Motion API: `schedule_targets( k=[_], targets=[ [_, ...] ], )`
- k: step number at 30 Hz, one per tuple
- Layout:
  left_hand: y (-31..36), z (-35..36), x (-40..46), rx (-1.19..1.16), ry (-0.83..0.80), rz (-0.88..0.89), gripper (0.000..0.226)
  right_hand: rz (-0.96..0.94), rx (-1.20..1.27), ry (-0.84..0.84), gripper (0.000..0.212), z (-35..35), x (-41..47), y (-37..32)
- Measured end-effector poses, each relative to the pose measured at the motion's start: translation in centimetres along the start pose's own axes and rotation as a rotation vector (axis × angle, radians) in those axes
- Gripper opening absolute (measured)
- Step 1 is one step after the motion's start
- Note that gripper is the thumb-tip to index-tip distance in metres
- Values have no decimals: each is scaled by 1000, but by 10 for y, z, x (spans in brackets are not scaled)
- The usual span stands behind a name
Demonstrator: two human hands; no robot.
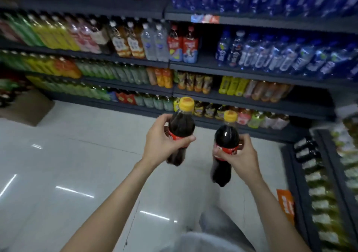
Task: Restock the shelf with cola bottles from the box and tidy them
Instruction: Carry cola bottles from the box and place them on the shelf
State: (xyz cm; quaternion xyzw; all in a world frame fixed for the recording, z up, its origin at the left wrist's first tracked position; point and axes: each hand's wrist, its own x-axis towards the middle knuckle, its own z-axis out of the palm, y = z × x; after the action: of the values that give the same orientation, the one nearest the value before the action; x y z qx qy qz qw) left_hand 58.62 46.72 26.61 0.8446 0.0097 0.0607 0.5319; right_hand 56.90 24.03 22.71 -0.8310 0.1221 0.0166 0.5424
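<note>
Cardboard box [25, 108] at far left of aisle; two cola bottles in transit — none of this pair shelved yet.
Left hand [161, 142] wraps the label band of the left cola bottle [181, 127]; right hand [239, 156] grips the right cola bottle [225, 141] likewise. Both bottles upright, yellow-capped, held apart above the floor, short of the shelf [242, 68]. A dark gap beside two red-labelled bottles [183, 44] looks the likely slot — placing and tidying remain.

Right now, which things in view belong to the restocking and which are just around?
Job: cola bottle in left hand; cola bottle in right hand; red-labelled bottles on shelf.
Around: cardboard box; blue bottles; orange sign.
</note>
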Motion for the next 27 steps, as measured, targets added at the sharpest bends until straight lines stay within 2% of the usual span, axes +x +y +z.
schedule_targets(
  k=[4, 8, 11, 16, 21, 27],
  targets=[
    [-6, -44, 88, -24, 158, 75, 61, -113, 68, -26, 57, 46, 80, -57],
    [-7, -78, 181, 49, 324, 131, 63, -284, 110, 34, 52, 86, 163, -119],
    [-7, -102, 250, 92, 411, 163, 62, -397, 146, 21, 53, 111, 229, -166],
    [-3, -139, 359, 7, 515, 198, 69, -574, 182, 36, 59, 152, 326, -249],
    [-7, -163, 480, -49, 525, 239, 77, -691, 205, 166, 62, 202, 401, -310],
    [-7, -170, 611, -85, 435, 234, 75, -711, 126, 377, 69, 249, 480, -359]
  ],
)
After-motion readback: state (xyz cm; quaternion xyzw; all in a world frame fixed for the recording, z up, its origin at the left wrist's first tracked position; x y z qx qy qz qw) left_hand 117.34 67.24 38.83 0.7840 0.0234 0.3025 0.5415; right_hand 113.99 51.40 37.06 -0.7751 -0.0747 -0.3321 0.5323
